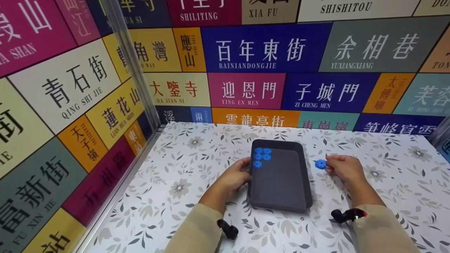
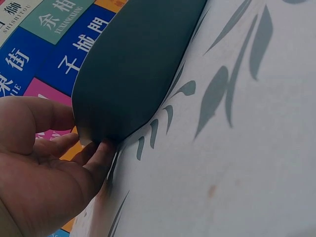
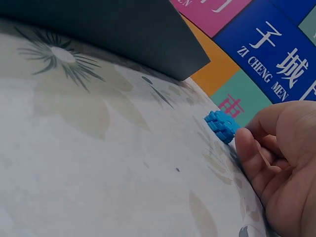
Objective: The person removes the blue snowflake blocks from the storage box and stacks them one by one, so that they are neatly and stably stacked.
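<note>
A dark grey rectangular tray (image 1: 281, 179) lies on the table. In its far left corner sit several small blue toothed discs (image 1: 257, 164), like little gears. My left hand (image 1: 237, 177) grips the tray's left side, and in the left wrist view its thumb and fingers (image 2: 101, 153) meet the tray's edge. To the right of the tray, my right hand (image 1: 346, 168) pinches a blue toothed piece (image 1: 320, 163) just beyond the tray's right wall. Up close in the right wrist view, that blue piece (image 3: 222, 126) looks thick, like several toothed discs stacked together.
A white cloth with grey leaves and flowers covers the table (image 1: 168, 211). Panels with coloured place-name signs form a back wall (image 1: 246, 52) and a left wall (image 1: 70, 105). Small black cameras (image 1: 228, 230) sit at both wrists.
</note>
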A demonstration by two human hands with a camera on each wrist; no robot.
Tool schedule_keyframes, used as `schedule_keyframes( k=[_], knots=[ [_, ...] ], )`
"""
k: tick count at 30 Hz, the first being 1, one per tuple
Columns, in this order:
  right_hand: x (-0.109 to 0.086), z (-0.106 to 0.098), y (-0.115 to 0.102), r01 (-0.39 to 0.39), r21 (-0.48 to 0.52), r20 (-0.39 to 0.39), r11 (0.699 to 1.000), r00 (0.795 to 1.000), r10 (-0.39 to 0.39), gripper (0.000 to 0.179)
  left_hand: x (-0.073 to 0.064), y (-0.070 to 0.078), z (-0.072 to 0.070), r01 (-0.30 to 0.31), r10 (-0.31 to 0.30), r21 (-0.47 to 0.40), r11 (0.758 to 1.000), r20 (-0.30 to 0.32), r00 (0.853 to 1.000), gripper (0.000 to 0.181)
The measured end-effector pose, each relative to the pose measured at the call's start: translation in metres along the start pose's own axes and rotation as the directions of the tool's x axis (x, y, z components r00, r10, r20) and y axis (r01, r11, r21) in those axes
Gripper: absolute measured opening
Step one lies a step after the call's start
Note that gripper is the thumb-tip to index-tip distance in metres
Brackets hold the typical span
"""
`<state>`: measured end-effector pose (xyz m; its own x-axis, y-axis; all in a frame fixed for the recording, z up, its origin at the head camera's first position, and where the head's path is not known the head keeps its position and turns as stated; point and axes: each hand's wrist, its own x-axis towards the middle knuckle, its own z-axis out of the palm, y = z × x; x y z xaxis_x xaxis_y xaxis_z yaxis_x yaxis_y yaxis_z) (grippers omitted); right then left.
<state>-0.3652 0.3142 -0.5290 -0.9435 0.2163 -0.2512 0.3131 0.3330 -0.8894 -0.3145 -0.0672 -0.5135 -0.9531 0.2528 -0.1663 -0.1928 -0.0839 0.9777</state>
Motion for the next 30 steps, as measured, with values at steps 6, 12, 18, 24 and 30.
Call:
schedule_keyframes(
  k=[6,12,18,24,30],
  knots=[
    [-0.001,0.0,0.002,0.017,0.0,0.005,1.0,1.0,-0.017,0.047,0.001,-0.002,0.0,0.01,-0.01,0.001,1.0,-0.007,1.0,0.083],
    [0.0,0.0,0.004,0.034,0.009,0.007,0.999,0.999,-0.034,0.047,0.0,-0.002,-0.001,0.002,-0.002,-0.009,1.0,0.01,1.0,0.079],
    [-0.001,0.0,0.001,0.015,0.021,0.005,1.0,1.0,-0.015,0.046,0.001,-0.001,0.0,0.0,0.0,-0.013,1.0,0.002,1.0,0.082],
    [-0.003,0.001,-0.002,-0.013,0.061,-0.028,0.998,1.0,0.015,0.046,0.002,-0.001,-0.001,0.007,-0.007,-0.003,1.0,-0.004,1.0,0.084],
    [-0.009,0.007,-0.012,0.063,0.123,-0.08,0.99,0.995,-0.054,0.044,0.003,-0.002,-0.001,0.019,-0.019,0.02,1.0,-0.011,1.0,0.084]
  ],
)
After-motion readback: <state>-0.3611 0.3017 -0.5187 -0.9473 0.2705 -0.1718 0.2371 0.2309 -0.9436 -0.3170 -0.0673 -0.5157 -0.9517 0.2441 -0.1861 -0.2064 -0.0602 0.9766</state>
